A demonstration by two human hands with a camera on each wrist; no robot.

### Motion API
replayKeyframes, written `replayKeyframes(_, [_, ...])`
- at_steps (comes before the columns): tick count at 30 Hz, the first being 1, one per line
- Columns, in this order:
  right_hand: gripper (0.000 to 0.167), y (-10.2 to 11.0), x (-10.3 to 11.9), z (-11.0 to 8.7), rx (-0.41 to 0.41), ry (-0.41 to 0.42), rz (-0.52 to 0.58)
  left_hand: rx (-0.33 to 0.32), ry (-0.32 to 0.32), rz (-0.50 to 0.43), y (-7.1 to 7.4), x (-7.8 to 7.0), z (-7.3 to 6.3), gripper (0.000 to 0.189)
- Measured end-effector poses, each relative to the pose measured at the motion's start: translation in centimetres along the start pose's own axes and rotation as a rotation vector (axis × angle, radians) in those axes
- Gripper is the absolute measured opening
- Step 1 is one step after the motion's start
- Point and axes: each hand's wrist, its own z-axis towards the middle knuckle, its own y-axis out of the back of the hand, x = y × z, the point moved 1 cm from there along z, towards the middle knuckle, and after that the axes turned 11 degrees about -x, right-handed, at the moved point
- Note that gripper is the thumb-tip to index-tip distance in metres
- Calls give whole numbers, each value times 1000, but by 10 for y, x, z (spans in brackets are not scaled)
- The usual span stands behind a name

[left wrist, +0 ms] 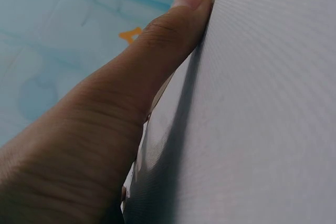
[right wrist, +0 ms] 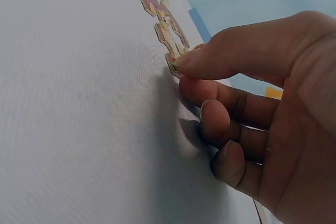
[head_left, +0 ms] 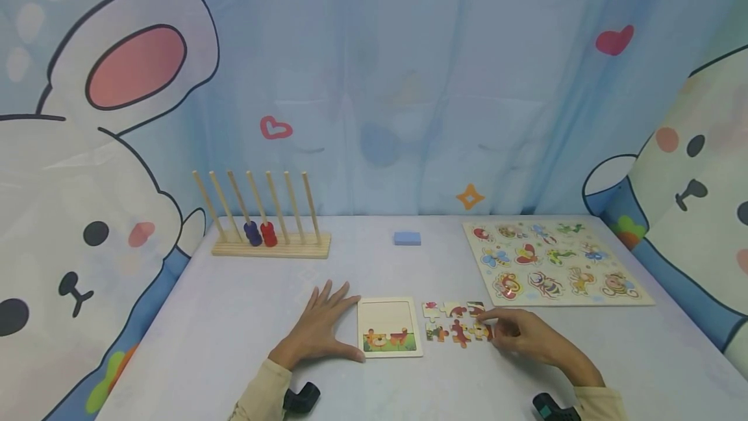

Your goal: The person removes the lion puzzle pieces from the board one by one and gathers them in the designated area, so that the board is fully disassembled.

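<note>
the left hand [head_left: 320, 329] is spread, its thumb and forefinger at the left corners of the puzzle frame [head_left: 387, 314]; light, even pressure there would hold it square on the table [head_left: 374, 392]. the right hand [head_left: 526, 336] is curled and seems to pinch the lower right piece [head_left: 482, 331] of the loose pieces [head_left: 460, 332] beside the frame, though the fingers partly cover it, so the grip is hard to judge. lift the thin piece by its edges, picture up, without dragging its neighbours. the seated pieces [head_left: 376, 344] line the frame's bottom; match tabs to gaps, lower flat, press gently.
</note>
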Motion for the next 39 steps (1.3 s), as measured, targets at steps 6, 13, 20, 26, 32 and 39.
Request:
replayKeyframes(6, [39, -1, 0, 0, -26, 7, 24, 0, -2, 0, 1, -1, 0, 108])
replayKeyframes(13, [26, -3, -2, 1, -55, -39, -31, -4, -8, -3, 1, 0, 0, 107])
replayKeyframes(20, [24, -1, 0, 0, -45, -32, -34, -8, -13, -4, 0, 1, 0, 108])
replayKeyframes(26, [24, -1, -2, 0, -36, -18, -15, -7, -9, -5, 0, 1, 0, 108])
replayKeyframes(32, [26, -5, 2, 4, -143, 56, -25, -6, -5, -4, -1, 0, 0, 107])
replayKeyframes(39, [31, -31, 26, 20, -247, 152, -14, -2, 1, 1, -2, 1, 0, 107])
